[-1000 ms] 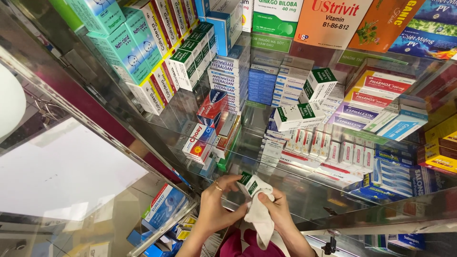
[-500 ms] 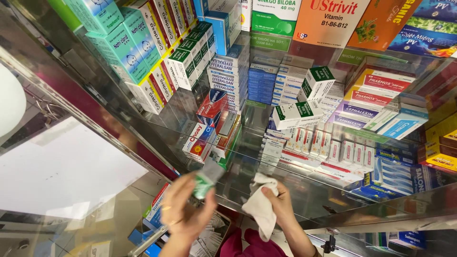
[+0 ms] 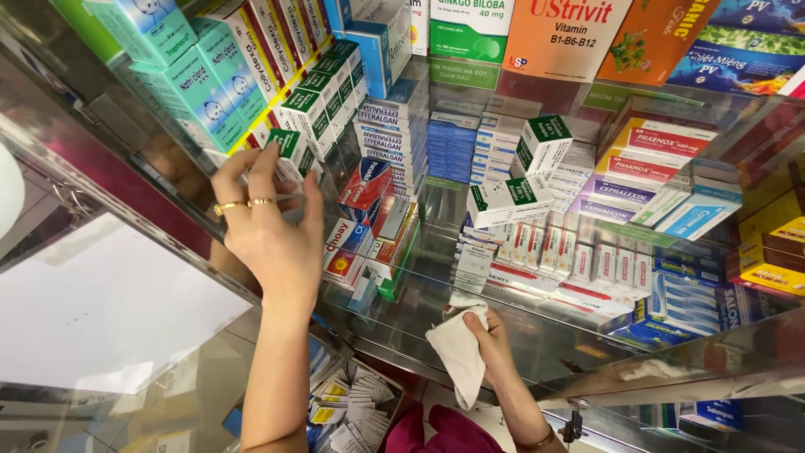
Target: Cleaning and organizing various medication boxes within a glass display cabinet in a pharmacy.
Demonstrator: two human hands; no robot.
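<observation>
Green-white box (image 3: 291, 153) | left hand (image 3: 268, 222) risen from below, gripping it at shelf row | right hand (image 3: 490, 335) still clutching cloth (image 3: 457, 352)

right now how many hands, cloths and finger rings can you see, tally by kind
hands: 2, the left hand on a green and white box, the right hand holding the cloth
white cloths: 1
gold rings: 2, on the left hand
total: 5
</observation>
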